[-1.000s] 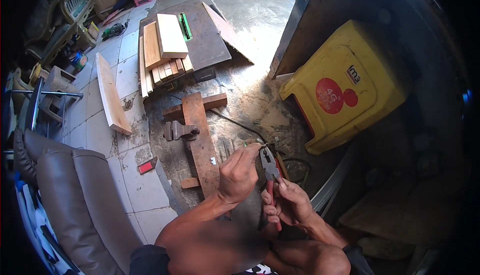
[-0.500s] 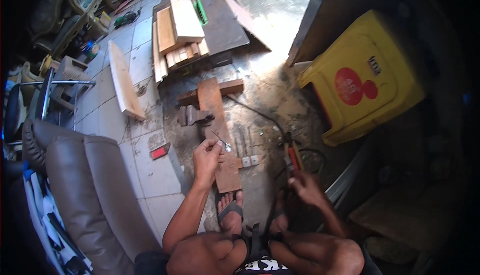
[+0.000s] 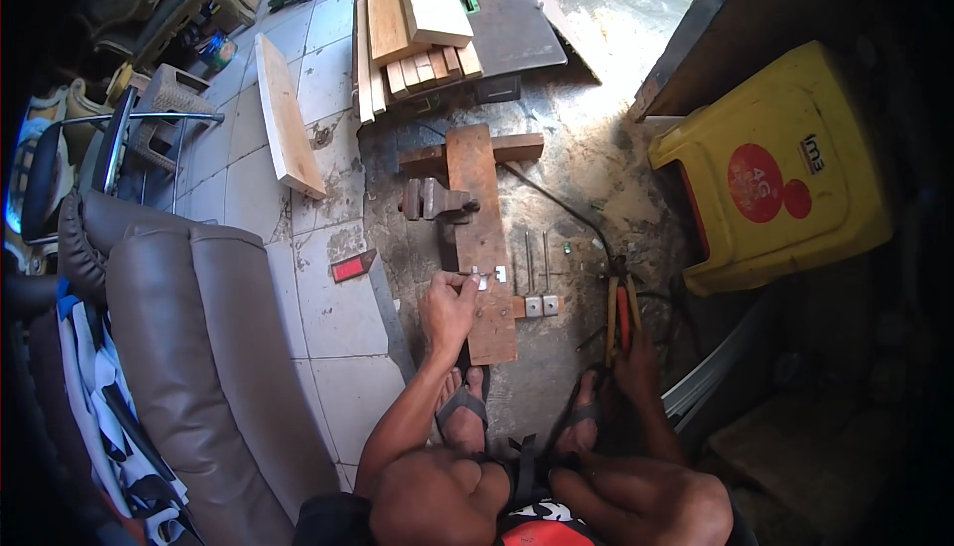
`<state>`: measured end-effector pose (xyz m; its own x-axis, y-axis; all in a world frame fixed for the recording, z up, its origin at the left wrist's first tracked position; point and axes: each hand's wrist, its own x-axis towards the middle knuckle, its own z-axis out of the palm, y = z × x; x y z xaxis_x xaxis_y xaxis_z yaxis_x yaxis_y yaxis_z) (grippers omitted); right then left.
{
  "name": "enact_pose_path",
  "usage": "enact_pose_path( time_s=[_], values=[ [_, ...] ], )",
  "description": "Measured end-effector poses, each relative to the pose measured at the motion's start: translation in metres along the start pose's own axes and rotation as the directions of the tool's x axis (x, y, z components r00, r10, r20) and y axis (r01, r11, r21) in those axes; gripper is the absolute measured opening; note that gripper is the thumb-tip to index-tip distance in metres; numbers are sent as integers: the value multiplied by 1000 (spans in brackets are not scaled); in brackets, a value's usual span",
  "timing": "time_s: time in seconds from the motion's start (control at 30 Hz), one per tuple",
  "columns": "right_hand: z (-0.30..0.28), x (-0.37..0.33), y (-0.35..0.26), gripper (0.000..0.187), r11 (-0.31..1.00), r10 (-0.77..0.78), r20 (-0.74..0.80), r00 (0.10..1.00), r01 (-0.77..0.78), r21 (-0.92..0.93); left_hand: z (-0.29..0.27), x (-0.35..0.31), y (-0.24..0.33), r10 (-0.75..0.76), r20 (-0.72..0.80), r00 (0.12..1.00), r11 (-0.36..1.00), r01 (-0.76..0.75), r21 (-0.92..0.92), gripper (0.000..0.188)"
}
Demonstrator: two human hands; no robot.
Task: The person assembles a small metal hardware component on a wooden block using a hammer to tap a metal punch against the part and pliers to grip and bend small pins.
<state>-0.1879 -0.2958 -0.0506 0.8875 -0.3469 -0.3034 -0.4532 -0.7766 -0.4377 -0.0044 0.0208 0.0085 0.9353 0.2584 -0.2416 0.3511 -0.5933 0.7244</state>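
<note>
My left hand [image 3: 449,312] pinches a small shiny metal piece [image 3: 482,282] over a worn wooden plank [image 3: 481,332]; its exact shape is hard to make out. A small white bit [image 3: 501,274] shows just beside it. Right of the plank lie two thin metal rods with square metal ends [image 3: 534,306]. My right hand [image 3: 636,365], dim and partly in shadow, closes round the lower end of a red-handled tool [image 3: 624,310]. Tan handles [image 3: 610,322] stand on either side of that tool. A metal vise [image 3: 435,200] sits at the plank's left edge.
A yellow plastic stool [image 3: 785,168] lies tipped at the right. Stacked boards [image 3: 434,9] rest on a dark panel ahead. A loose board [image 3: 283,124], a red-handled square [image 3: 351,267] and a brown cushioned seat [image 3: 199,327] are leftward. A dark cable [image 3: 561,206] crosses the floor.
My left hand has lowered the metal piece to the plank and turned it, so its thin rod no longer shows. My right hand has shifted along the red-handled tool. The view has swung left.
</note>
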Motion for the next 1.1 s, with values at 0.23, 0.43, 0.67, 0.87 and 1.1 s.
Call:
enact_pose_path(
  time_s=[0.23, 0.43, 0.67, 0.87, 1.1],
  values=[
    [-20, 18, 2, 40, 993, 114, 27, 993, -115, 35, -25, 22, -22, 357, -108, 928, 928, -365, -73, 22],
    [-14, 22, 15, 26, 988, 50, -238, 970, -83, -132, -13, 43, -39, 261, 204, 944, 958, -226, -177, 22],
    [-21, 31, 20, 27, 991, -17, -79, 997, 7, -137, -12, 57, -40, 50, 466, 884, 945, 108, -308, 14],
    [-27, 41, -23, 32, 965, 251, 26, 968, -252, 69, -29, 50, -42, 46, 462, 886, 948, 107, -300, 12],
    [-17, 31, 8, 35, 949, 243, -253, 936, -175, 262, -19, 35, -55, 69, 335, 940, 927, 63, -370, 27]
  ],
)
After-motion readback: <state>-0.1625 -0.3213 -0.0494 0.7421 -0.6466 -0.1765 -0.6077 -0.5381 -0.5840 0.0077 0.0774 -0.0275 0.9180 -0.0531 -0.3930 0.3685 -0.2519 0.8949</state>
